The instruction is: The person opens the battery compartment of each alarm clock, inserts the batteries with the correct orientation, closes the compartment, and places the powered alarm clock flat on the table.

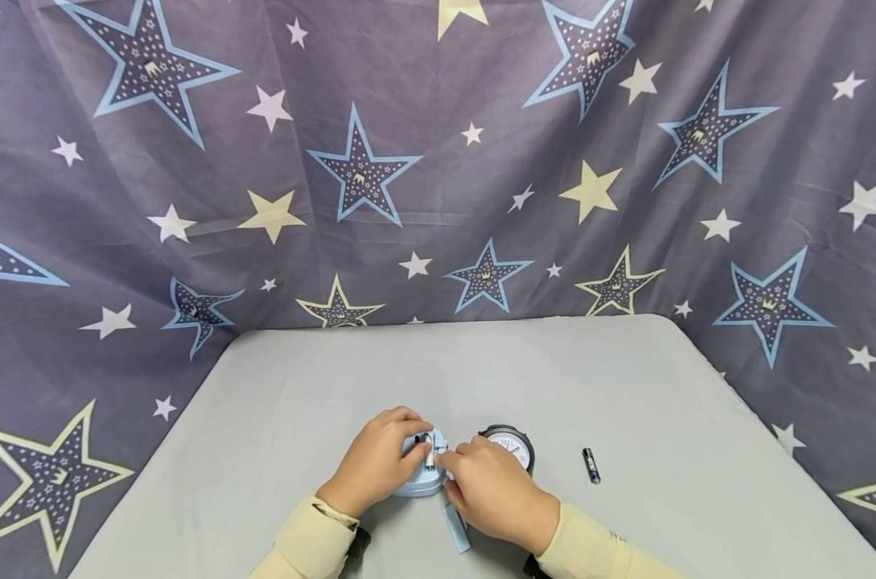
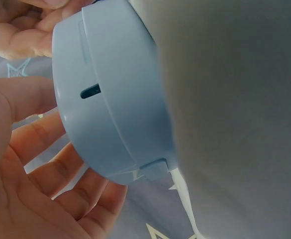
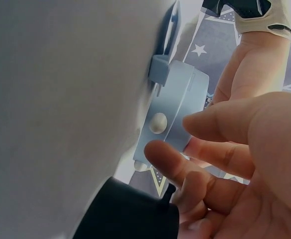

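Blue case [image 1: 417, 487] sat at lower centre, left hand [image 1: 378, 462] clamped on it; whether the right hand [image 1: 497, 492] gripped anything, I couldn't tell. With the apparent cover [image 1: 457, 529] off and one battery [image 1: 591, 466] loose at lower right, battery fitting seemed underway, next calling for fingertip pressure.

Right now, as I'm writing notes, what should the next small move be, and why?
Perhaps press the small pale piece down on the light blue device: the left hand and right hand both have fingertips beside it, while the light blue strip and dark battery lie apart.
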Demonstrator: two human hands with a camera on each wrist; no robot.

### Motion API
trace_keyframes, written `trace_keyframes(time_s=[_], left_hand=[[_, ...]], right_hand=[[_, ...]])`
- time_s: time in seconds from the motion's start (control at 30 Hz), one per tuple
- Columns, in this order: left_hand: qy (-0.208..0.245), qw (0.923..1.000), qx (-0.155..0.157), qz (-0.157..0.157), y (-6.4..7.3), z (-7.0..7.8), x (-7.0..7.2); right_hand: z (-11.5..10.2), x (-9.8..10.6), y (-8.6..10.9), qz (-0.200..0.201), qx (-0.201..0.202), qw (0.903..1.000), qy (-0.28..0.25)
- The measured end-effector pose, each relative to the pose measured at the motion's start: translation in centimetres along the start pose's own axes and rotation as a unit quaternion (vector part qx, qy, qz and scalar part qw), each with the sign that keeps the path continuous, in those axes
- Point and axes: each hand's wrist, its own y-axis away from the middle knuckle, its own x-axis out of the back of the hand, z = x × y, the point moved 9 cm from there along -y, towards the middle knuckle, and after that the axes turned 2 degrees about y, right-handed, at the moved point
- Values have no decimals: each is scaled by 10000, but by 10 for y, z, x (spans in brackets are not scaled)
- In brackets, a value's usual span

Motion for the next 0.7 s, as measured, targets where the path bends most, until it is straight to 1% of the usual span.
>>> trace_keyframes(time_s=[0.33, 0.5, 0.63, 0.7], left_hand=[[40, 9998, -39, -183, 1, 0, -3], [69, 9996, 14, -278, 1, -2, -5], [145, 9990, 37, -412, 1, -5, -7], [194, 9984, 6, -527, 2, -6, -8]], right_hand=[[0, 2, 0, 83, 37, 9999, 44], [1, 1, 0, 57, 20, 10000, 36], [1, 0, 0, 22, 0, 10000, -11], [1, 0, 0, 14, -5, 10000, -18]])
